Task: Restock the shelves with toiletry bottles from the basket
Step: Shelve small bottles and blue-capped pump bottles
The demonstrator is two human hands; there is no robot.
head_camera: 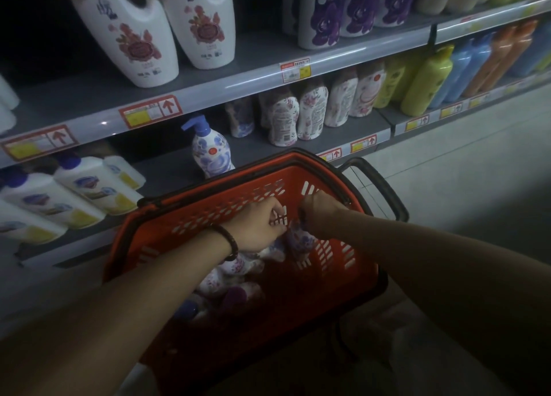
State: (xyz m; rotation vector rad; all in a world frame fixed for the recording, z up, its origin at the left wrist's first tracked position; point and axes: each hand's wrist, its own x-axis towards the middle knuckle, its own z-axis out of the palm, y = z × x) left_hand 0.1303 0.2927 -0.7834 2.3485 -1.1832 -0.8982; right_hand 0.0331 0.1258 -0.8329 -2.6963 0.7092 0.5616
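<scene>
Two hands in red slotted plastic basket, mid-frame: right hand clamped on white blue-flowered bottle, hold of left hand unclear.

Red up-arrows mark the shelf-edge price tags; their print is illegible.

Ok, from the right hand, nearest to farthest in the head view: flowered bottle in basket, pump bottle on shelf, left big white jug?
1. Flowered bottle, in the basket, at the right hand.
2. Pump bottle, lower shelf, behind the basket.
3. Left big white jug, upper shelf, far left.
</scene>
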